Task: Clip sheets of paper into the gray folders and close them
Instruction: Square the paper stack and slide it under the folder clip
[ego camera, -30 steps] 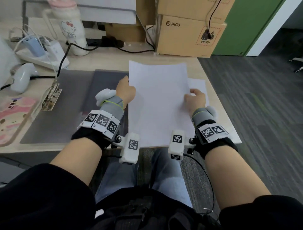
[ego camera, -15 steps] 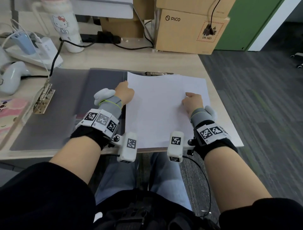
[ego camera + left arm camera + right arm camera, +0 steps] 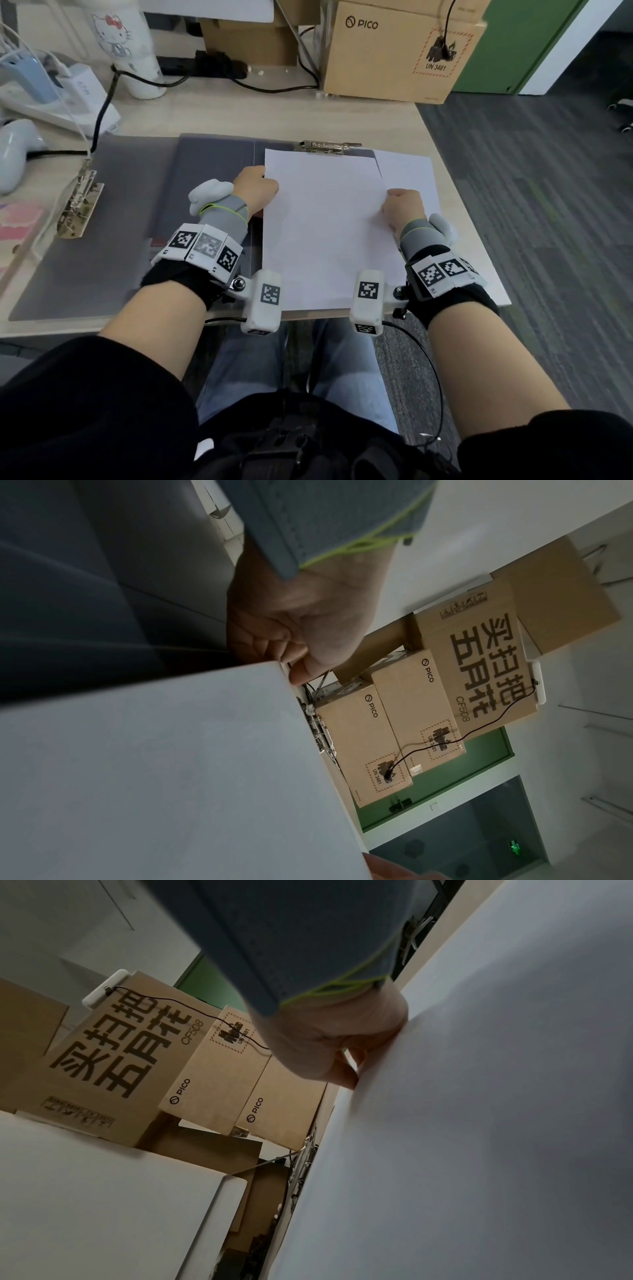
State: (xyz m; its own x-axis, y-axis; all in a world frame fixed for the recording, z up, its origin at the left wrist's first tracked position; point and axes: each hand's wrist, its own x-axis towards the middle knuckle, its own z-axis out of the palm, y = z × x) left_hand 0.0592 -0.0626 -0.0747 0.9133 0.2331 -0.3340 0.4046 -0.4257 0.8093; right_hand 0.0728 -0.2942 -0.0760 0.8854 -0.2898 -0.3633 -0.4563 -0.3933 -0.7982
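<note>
A white sheet of paper [image 3: 325,226] is pinched at its side edges by the left hand [image 3: 257,186] and right hand [image 3: 404,209], over the open gray folder [image 3: 219,161] near the tabletop's front edge.

Both forearms fwd, left hand [image 3: 256,186] curled, pinching sheet edge, right hand [image 3: 404,208] curled, pinching opp. edge

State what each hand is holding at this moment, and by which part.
Both hold the same sheet of paper: the left hand pinches its left edge near the top corner, and the right hand pinches its right edge.
</note>
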